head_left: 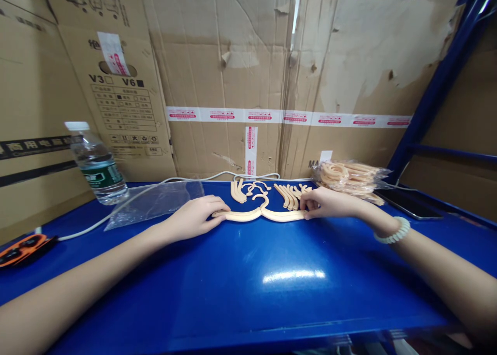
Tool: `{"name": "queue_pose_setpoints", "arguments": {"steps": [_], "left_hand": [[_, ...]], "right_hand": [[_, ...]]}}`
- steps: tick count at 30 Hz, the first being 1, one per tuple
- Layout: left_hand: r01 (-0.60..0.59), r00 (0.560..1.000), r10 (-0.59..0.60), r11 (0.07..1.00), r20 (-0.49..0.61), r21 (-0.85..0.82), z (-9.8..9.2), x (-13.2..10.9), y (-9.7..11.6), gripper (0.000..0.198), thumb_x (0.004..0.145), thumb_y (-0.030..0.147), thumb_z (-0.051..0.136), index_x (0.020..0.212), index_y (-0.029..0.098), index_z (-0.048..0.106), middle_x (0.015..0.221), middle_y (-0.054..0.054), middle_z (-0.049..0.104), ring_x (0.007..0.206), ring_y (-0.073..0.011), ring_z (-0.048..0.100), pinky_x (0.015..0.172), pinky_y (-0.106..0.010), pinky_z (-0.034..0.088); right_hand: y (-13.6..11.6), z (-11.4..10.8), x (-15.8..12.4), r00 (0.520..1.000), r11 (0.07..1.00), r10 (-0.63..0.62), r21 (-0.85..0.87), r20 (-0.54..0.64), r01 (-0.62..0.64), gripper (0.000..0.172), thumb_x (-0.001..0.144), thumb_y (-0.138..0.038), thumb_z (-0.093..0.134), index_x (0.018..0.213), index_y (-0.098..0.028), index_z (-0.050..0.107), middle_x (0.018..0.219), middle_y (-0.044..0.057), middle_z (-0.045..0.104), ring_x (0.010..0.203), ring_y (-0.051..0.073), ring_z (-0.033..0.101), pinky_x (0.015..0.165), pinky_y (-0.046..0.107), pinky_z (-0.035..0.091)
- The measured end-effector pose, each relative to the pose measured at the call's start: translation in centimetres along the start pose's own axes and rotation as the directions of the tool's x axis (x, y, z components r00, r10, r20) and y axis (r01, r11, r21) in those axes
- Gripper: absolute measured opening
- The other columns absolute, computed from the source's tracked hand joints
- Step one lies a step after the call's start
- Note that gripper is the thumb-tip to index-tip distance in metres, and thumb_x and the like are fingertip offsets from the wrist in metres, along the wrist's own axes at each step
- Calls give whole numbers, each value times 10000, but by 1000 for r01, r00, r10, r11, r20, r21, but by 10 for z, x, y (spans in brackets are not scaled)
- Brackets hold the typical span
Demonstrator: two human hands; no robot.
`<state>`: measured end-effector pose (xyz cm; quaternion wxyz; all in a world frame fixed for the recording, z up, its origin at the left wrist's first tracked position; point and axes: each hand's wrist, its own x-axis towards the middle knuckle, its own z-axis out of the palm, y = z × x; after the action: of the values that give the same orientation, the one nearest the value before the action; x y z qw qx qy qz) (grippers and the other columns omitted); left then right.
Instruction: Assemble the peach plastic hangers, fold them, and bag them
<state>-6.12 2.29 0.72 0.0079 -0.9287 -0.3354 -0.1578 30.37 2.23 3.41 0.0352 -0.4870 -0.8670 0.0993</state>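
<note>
A beige clothes hanger [261, 210] lies across the blue table, its two curved arms spread to either side and its hook pointing away from me. My left hand [202, 213] has its fingers closed on the tip of the left arm. At the other tip, my right hand [318, 204] pinches the end of the right arm. Just behind the hanger are loose beige arm pieces [238, 191] on the left, several more arm pieces [286, 196] on the right, and small hooks [256, 187] between them.
A clear plastic bag [155, 200] lies left, near a water bottle [97, 163] and an orange-black object [26, 250]. Plastic-wrapped beige parts [347, 179] sit back right beside a dark flat device [407, 204]. A white cable [89, 230] crosses the back; cardboard [225, 75] stands behind.
</note>
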Motion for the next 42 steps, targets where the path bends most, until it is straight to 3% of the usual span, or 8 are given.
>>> {"name": "queue_pose_setpoints", "arguments": {"steps": [12,16,28,42], "left_hand": [[87,996,-88,996,33,31,-10,-1,-6,190,880,314,488,970,200,611,978,-40,672,901,-221,624,810,-329,465],[65,997,-66,998,48,19,-11,-1,-7,153,867,288,482,896,202,606,926,-33,663,856,-208,617,794,-317,460],[71,994,-73,997,83,26,-12,-2,-9,181,873,279,471,913,199,628,930,-42,672,859,-210,622,771,-311,458],[68,997,-69,997,44,39,-14,-1,-9,183,877,297,475,900,198,627,936,-38,673,869,-209,618,791,-321,459]], "right_hand": [[-2,-5,-1,997,999,33,-2,69,-32,227,747,-276,677,925,-135,674,736,34,652,662,183,603,572,257,405],[-4,-6,-1,996,999,36,6,80,-36,238,741,-266,674,940,-135,668,747,35,664,665,181,612,577,254,418],[-2,-5,-2,995,999,33,-8,89,-32,247,758,-287,660,957,-141,671,763,36,649,676,185,605,584,264,413],[0,-6,-3,992,999,35,-16,121,-34,244,759,-271,655,963,-140,677,754,35,637,675,188,599,579,264,402]]}}
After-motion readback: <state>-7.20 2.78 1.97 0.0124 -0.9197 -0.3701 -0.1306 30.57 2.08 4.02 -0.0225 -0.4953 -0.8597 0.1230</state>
